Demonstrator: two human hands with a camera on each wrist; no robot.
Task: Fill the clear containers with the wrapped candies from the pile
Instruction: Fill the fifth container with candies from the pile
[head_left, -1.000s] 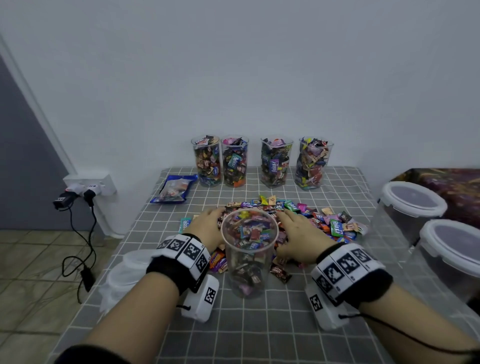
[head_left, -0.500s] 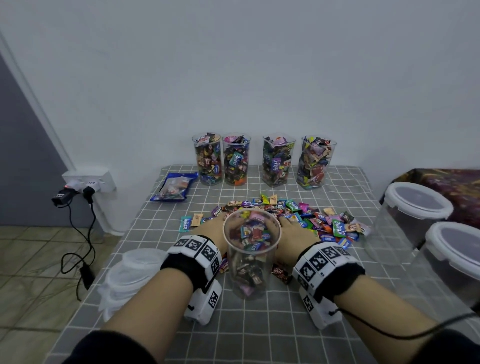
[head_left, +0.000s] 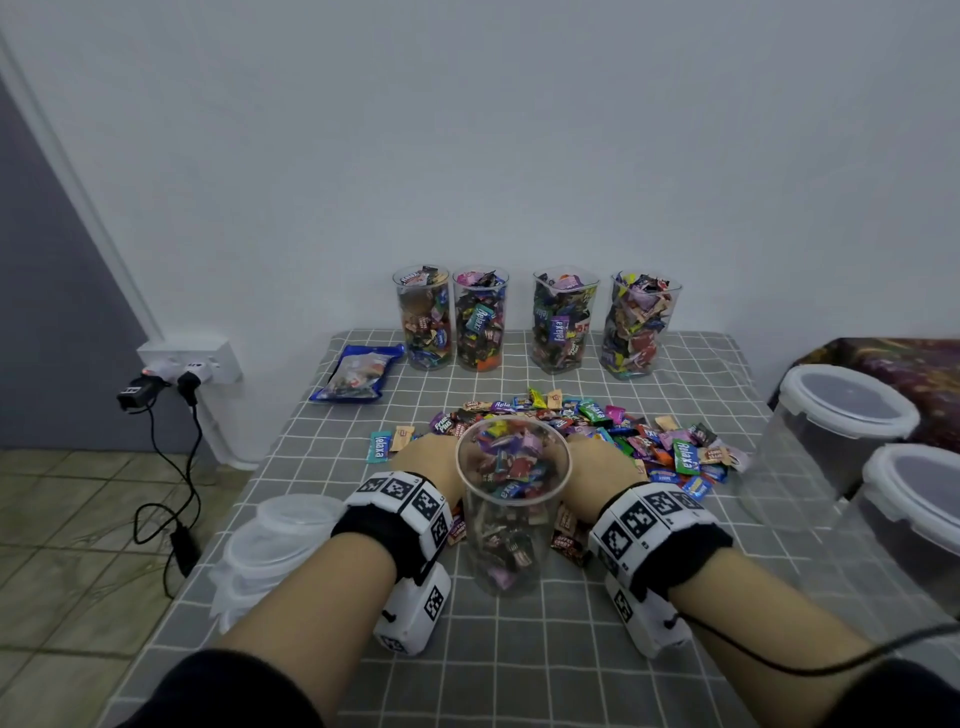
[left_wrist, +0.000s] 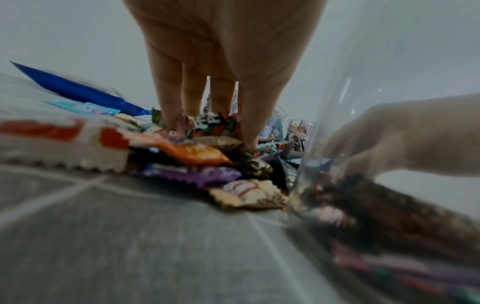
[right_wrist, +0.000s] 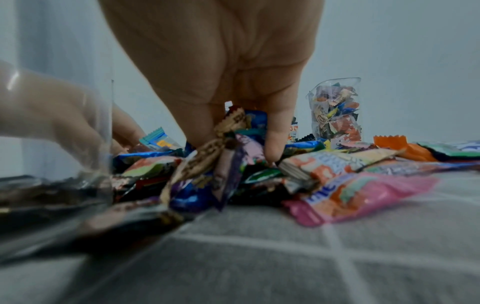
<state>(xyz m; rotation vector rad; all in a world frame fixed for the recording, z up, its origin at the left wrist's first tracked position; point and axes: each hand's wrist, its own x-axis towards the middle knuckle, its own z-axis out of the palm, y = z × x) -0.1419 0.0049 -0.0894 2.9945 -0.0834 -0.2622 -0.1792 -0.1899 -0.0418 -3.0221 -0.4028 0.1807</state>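
A clear cup (head_left: 511, 509), about half full of wrapped candies, stands on the checked tablecloth (head_left: 519, 649) in front of me. Behind it and to its right spreads the candy pile (head_left: 639, 441). My left hand (head_left: 426, 462) lies left of the cup; in the left wrist view its straight fingers (left_wrist: 168, 107) press down into the candies. My right hand (head_left: 597, 467) lies right of the cup. In the right wrist view my right hand (right_wrist: 241, 148) digs into the pile, with a few wrappers (right_wrist: 233, 123) pinched between its fingers. Several full cups (head_left: 480, 322) line the wall.
A blue candy bag (head_left: 356, 374) lies at the back left. Stacked clear lids (head_left: 280, 540) sit at the table's left edge. Two large lidded tubs (head_left: 841, 415) (head_left: 924, 499) stand on the right. A power strip with cables (head_left: 187, 364) hangs left of the table.
Both hands have drawn back toward me along the cup's sides, dragging candies from the pile with them. The cup has stayed in place.
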